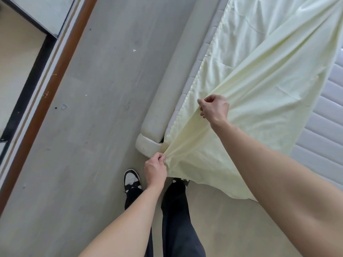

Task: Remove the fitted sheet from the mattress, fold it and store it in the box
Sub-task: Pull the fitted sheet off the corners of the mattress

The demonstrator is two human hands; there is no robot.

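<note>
Both the left hand [155, 168] and right hand [215, 108] pinch the fitted sheet [259, 80], peeling it off the mattress [319, 115]. Beyond the right hand it remains spread, so the next move likely calls for gathering.

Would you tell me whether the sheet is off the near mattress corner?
Off: both hands lift the sheet, and bare quilted mattress shows beside it.

A grey floor [96, 127] runs between a padded white bed frame [167, 101] and a brown-edged wall trim [55, 78].

floor [104, 108] left of bed frame [163, 101] open; wall trim [55, 75] beyond.
</note>
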